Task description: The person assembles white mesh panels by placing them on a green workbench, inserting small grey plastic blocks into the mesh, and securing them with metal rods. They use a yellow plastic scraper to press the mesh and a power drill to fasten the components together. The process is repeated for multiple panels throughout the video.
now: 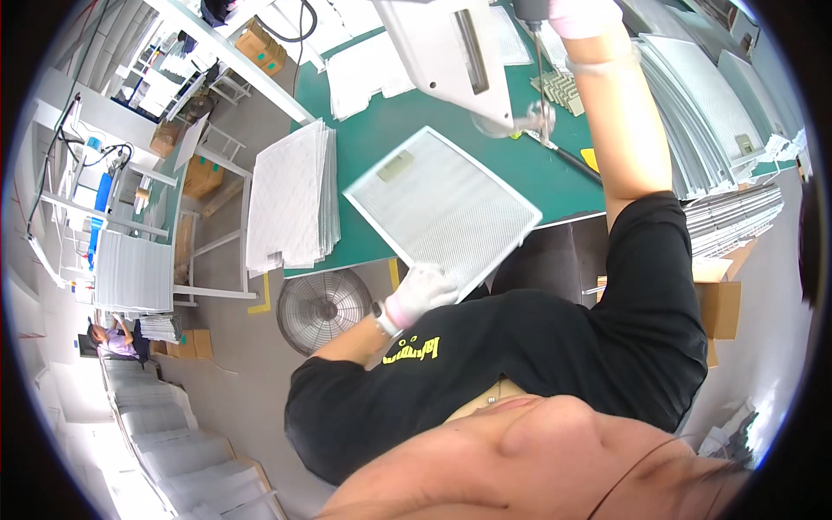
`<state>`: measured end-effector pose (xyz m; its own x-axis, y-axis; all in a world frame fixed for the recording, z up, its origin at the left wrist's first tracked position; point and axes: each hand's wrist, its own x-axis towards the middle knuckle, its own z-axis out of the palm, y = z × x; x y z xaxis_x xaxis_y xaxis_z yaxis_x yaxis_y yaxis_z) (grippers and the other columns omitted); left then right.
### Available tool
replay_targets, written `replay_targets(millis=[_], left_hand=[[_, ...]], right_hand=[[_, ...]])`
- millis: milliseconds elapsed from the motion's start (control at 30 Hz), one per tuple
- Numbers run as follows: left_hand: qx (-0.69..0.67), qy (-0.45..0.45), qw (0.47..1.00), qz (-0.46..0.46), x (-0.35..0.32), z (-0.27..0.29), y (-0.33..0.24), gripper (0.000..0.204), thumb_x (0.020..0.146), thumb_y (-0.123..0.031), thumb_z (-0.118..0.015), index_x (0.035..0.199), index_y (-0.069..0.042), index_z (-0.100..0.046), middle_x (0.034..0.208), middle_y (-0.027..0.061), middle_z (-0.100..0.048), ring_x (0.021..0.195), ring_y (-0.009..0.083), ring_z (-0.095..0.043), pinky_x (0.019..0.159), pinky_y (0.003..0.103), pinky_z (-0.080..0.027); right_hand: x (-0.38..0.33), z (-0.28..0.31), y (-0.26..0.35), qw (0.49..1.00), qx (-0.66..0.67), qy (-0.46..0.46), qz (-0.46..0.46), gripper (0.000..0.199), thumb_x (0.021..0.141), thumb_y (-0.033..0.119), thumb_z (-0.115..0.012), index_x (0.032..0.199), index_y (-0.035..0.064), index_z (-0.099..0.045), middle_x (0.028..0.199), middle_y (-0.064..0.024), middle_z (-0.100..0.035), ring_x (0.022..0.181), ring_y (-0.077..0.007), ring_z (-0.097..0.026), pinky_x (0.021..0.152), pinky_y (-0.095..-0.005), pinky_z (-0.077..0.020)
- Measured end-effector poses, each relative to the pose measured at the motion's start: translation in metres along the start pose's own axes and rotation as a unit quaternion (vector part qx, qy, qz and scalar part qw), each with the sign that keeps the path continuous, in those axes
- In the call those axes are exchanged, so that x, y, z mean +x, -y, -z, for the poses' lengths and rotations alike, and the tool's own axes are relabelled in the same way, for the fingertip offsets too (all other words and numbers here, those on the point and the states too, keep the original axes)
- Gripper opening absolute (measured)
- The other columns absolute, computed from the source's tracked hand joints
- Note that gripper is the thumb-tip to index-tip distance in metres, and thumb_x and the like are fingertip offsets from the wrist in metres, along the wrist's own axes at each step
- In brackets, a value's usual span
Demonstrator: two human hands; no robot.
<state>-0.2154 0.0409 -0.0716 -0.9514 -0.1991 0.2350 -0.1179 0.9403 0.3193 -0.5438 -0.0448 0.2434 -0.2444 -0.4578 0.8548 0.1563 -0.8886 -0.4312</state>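
Observation:
A pale, fine-mesh panel (459,191) in a thin light frame lies tilted across the front edge of the green table (364,182), its near corner hanging over. A beige label sits near its far left corner. My left hand (422,291), in a white glove, grips that panel's near edge. At the upper edge, my right gloved hand (586,16) is raised against the dark grey body of a powered tool (530,9) with a long thin bit. The picture's edge cuts off its fingers. Below the bit is a clear round piece (539,117), beside a white slotted machine arm (459,56).
A stack of mesh panels (290,195) stands on the table's left, more panels (702,113) on the right. Small beige pieces (563,94) and a black-handled tool (576,165) lie beyond. A floor fan (325,310) stands below the table. Another person (119,338) sits far left.

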Motion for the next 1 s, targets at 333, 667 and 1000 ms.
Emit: replay_targets(millis=[333,667,1000], left_hand=[[0.255,-0.152,0.95,0.096,-0.011,0.008,0.038,0.043,0.079,-0.027,-0.072,0.116,-0.006,-0.064,0.119,0.0154,-0.064,0.119,0.0326,-0.058,0.108,0.056,-0.039],[0.17,-0.225,0.914,0.291,0.109,0.057,0.075,0.037,0.082,-0.023,-0.073,0.114,-0.005,-0.068,0.081,0.0115,-0.066,0.081,0.0344,-0.065,0.076,0.049,-0.048],[0.081,-0.307,0.938,0.14,0.124,0.057,-0.027,0.029,0.067,-0.028,-0.082,0.085,-0.013,-0.066,0.075,0.0024,-0.062,0.068,0.0267,-0.06,0.068,0.044,-0.04]], right_hand=[[-0.022,-0.007,-0.012,0.993,-0.113,-0.003,-0.032,0.007,0.097,0.012,-0.071,0.1,0.0089,-0.067,0.082,0.0011,-0.066,0.066,-0.0067,-0.062,0.057,-0.0214,-0.0498],[-0.031,-0.007,-0.022,0.997,-0.005,-0.034,-0.068,0.017,0.099,0.015,-0.068,0.113,0.0104,-0.06,0.083,0.0002,-0.065,0.068,-0.0097,-0.062,0.06,-0.0238,-0.0501],[-0.076,-0.018,0.006,0.964,0.123,-0.093,-0.216,0.023,0.103,0.031,-0.065,0.101,0.0079,-0.063,0.088,-0.0031,-0.067,0.071,-0.0114,-0.062,0.064,-0.0244,-0.0511]])
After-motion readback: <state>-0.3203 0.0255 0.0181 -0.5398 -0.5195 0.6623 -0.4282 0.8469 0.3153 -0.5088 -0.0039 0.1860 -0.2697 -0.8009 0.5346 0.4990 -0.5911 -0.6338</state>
